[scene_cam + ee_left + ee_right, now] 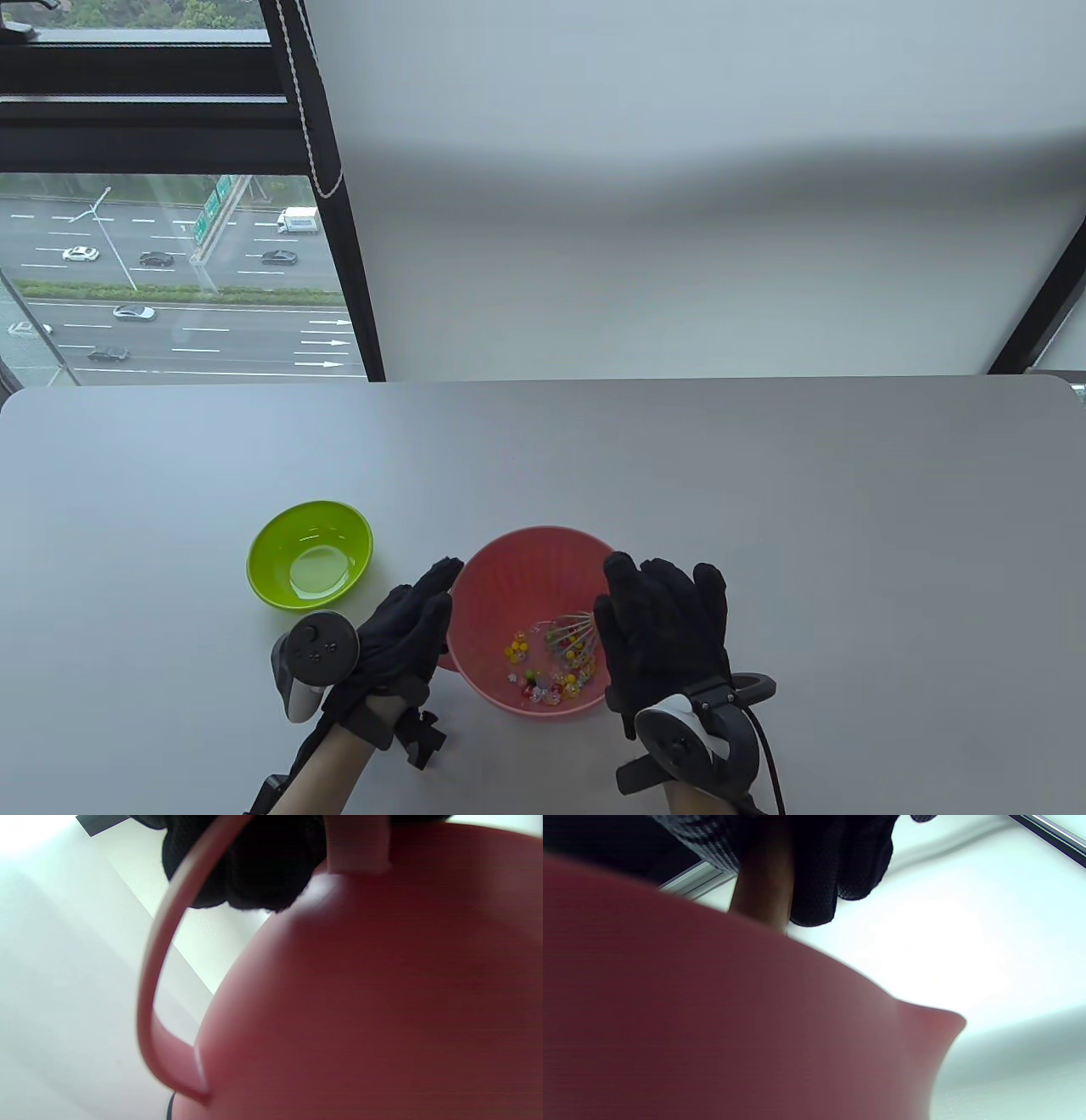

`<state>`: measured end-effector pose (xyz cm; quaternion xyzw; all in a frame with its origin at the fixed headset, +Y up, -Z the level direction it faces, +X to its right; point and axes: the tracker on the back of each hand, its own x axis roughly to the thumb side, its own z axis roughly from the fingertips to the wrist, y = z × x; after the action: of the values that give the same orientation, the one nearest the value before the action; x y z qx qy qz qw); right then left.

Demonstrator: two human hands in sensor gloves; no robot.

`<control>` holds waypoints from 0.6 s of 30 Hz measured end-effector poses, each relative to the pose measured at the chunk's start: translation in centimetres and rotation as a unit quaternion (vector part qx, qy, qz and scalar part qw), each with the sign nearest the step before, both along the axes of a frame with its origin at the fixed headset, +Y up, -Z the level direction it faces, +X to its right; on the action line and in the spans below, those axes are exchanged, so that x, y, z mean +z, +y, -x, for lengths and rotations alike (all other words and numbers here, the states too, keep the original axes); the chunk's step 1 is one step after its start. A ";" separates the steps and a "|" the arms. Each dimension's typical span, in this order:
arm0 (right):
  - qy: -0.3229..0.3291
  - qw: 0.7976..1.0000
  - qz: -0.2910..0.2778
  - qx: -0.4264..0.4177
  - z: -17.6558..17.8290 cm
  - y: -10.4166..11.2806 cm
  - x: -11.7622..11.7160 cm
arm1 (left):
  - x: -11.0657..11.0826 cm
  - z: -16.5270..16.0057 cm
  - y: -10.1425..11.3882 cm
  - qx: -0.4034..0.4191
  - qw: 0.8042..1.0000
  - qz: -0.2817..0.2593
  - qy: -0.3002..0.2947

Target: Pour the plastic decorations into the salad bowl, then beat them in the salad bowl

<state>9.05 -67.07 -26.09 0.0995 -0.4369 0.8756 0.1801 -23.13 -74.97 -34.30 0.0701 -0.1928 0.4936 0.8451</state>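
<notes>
Pink salad bowl [501, 586] near the desk's [764, 526] front edge, plastic decorations [543, 675] heaped in its near side, wire whisk [570, 638] head among them. Right hand [666, 632] over the bowl's right rim, fingers curled round the whisk's brownish handle [763, 878]. Left hand [407, 632] against the bowl's left outer wall, fingers straight, pressing rather than gripping. Further left, standing apart, a green bowl [310, 553].
</notes>
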 end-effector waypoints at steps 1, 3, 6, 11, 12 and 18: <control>0.000 1.000 0.000 -0.002 -0.1 0.0 0.0 | 0.0 0.0 0.0 0.000 1.000 0.000 0.000; 0.003 1.000 0.002 -0.008 -0.2 0.0 0.0 | 0.0 0.0 0.0 0.000 1.000 0.000 0.000; 0.007 1.000 0.004 -0.013 -0.2 0.0 0.0 | 0.0 0.0 0.0 0.000 1.000 0.000 0.000; 0.021 0.999 0.018 -0.024 0.0 -0.2 -0.2 | 0.0 0.0 0.0 0.000 1.000 0.000 0.000; 0.025 0.999 0.022 -0.027 0.2 -0.3 -0.2 | 0.0 0.0 0.0 0.000 1.000 0.000 0.000; 0.028 0.999 0.028 -0.013 1.0 -0.8 -0.4 | 0.0 0.0 0.0 0.000 1.000 0.000 0.000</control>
<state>8.07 -67.85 -26.47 0.1131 -0.4081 0.8821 0.2063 -23.14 -74.96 -34.31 0.0705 -0.1925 0.4938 0.8451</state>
